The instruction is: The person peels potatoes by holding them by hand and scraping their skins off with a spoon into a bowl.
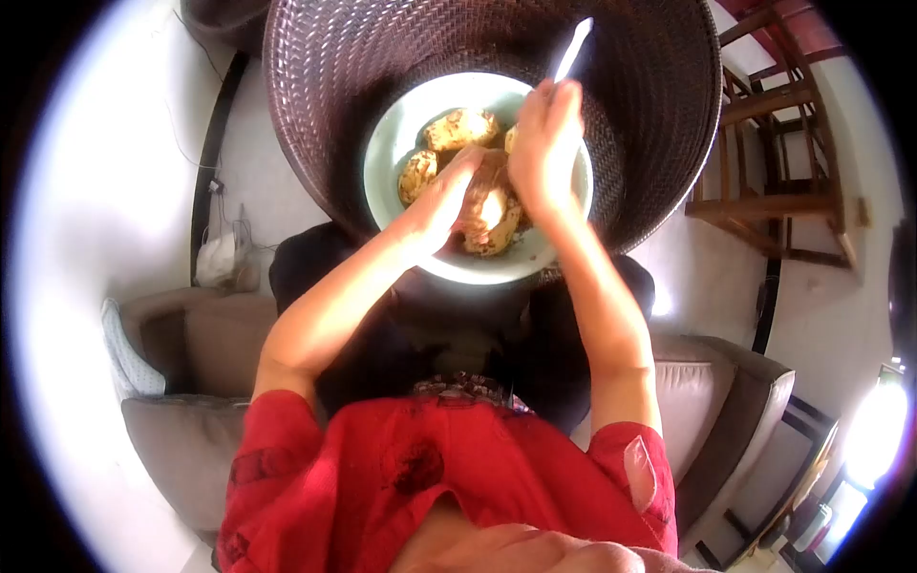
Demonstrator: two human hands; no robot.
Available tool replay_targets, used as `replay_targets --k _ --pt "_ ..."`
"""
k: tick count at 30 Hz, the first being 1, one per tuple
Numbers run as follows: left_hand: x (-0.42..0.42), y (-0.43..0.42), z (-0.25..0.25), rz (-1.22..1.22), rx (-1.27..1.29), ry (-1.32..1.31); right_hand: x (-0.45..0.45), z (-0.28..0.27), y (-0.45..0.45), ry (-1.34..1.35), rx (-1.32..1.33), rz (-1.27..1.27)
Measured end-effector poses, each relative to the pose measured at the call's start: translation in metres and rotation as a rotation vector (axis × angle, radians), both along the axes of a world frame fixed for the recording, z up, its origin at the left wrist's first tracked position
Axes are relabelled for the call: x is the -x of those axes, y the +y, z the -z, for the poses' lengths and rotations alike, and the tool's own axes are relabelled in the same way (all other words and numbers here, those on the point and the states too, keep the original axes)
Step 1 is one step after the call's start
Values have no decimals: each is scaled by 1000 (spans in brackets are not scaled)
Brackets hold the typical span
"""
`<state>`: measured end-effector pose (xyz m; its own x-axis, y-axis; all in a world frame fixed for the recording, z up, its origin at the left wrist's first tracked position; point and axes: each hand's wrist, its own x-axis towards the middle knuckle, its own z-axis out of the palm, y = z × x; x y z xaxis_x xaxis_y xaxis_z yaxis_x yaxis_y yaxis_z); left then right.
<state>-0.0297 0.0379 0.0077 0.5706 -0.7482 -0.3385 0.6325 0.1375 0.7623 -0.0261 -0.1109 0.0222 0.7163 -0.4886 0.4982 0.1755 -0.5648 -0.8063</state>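
A pale green bowl (382, 196) sits at the mouth of a large dark woven basket and holds several yellowish-brown root-like pieces, such as one piece (462, 128) at the back. Over the bowl, my left hand (449, 199) is wrapped round a brown-skinned piece (489, 196) with a bright peeled patch. My right hand (548, 143), slightly blurred, is closed round a tool with a white handle (574, 50) that points up and away. The tool's other end is hidden behind the hand and the piece.
The dark woven basket (315, 124) surrounds the bowl. A wooden chair (778, 205) stands at the right. Brown sofa cushions (702, 382) lie on both sides of my legs. At the left are a white bag (218, 260) and cables near the wall.
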Motion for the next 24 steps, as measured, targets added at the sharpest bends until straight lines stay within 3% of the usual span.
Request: replay_targets --k 2,4,5,6,7,8,13,18,22,24 --pt "7 -9 20 -50 -1 -40 -23 8 -28 16 5 170" --pt "5 -16 14 -137 2 -73 -36 24 -40 -68 -118 131" --pt "-2 -4 4 -40 -107 139 -36 28 -40 -76 -214 94" --pt "-8 2 9 -55 -52 174 -29 19 -36 -69 -215 90" --pt "-14 3 14 -67 5 206 -19 -1 -30 -35 -425 19" --pt "-13 1 0 -163 -10 190 -13 -11 -27 0 -633 -49" --pt "-39 24 -16 -280 41 -39 -24 9 -63 -168 -921 -156" --pt "-61 41 -17 -273 155 -6 -23 5 -48 -187 -1043 -211" --pt "-52 28 -6 -134 163 58 -20 13 -26 -24 -884 -203" --pt "-37 18 -5 -167 -59 98 -11 3 -10 100 -683 -182"
